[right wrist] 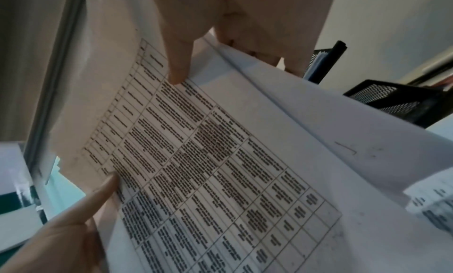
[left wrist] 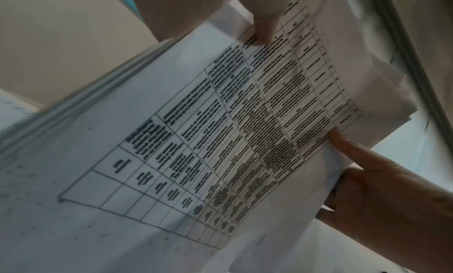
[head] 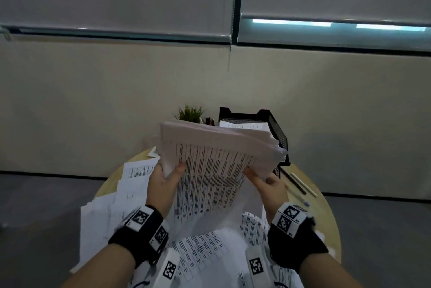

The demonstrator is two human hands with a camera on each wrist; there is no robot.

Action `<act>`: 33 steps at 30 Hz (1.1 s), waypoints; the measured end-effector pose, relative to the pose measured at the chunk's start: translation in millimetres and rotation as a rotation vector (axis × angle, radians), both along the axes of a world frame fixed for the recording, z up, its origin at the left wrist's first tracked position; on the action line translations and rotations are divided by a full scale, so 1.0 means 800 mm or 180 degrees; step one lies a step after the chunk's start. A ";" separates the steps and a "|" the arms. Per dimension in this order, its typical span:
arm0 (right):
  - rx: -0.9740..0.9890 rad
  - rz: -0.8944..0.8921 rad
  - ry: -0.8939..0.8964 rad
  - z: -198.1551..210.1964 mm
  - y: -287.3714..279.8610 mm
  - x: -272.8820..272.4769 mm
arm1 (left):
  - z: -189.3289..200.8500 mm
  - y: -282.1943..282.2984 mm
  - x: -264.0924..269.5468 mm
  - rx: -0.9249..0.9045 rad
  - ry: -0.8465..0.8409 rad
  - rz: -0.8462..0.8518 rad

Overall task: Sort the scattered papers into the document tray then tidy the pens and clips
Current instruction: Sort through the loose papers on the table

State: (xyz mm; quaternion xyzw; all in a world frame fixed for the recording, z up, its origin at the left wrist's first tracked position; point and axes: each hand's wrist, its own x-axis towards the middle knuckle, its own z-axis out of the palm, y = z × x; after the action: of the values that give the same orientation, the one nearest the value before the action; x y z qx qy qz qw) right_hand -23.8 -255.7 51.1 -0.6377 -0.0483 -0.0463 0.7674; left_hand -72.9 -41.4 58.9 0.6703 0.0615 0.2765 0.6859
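Observation:
Both hands hold one thick stack of printed papers point(head: 217, 159) tilted up above the round table. My left hand point(head: 171, 174) grips its left edge with the thumb on the top sheet, and my right hand point(head: 258, 179) grips the right edge the same way. The left wrist view shows the table-printed top sheet point(left wrist: 220, 131) under the left thumb point(left wrist: 263, 29). In the right wrist view the right thumb point(right wrist: 179, 63) presses the same sheet point(right wrist: 208, 160). The black mesh document tray point(head: 278, 129) stands just behind the stack with a sheet inside. No clips are visible.
More loose sheets point(head: 133, 185) cover the wooden table point(head: 326, 222) to the left and beneath my wrists. Pens point(head: 300, 182) lie on the table right of the tray. A small green plant point(head: 190, 112) and a pen holder point(head: 208, 121) stand behind the stack by the wall.

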 end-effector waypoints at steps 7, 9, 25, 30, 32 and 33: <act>0.0301 0.0105 -0.0009 0.027 0.012 0.003 | 0.026 -0.019 -0.001 -0.0135 -0.0278 0.0250; 0.0289 0.0112 -0.0010 0.033 0.008 0.003 | 0.025 -0.016 -0.001 -0.0249 -0.0298 0.0264; 0.0384 0.0158 0.0253 0.014 0.021 -0.017 | 0.017 -0.019 -0.008 -0.0309 -0.0193 0.0342; -0.0059 -0.0069 -0.0079 0.018 0.015 -0.020 | 0.000 -0.006 -0.008 0.0022 -0.0212 0.0446; -0.0245 -0.0154 -0.0240 0.019 0.016 -0.024 | -0.009 -0.004 -0.007 0.0013 -0.0208 0.0426; -0.0364 -0.0216 -0.0381 0.022 0.017 -0.026 | -0.011 -0.005 -0.006 -0.0002 -0.0200 0.0395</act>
State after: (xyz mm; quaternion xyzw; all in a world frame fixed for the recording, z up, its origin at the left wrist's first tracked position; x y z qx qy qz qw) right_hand -44.3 -242.0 68.8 -0.6778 -0.0749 -0.1075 0.7235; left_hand -77.6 -45.2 50.3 0.6560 0.0815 0.3394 0.6692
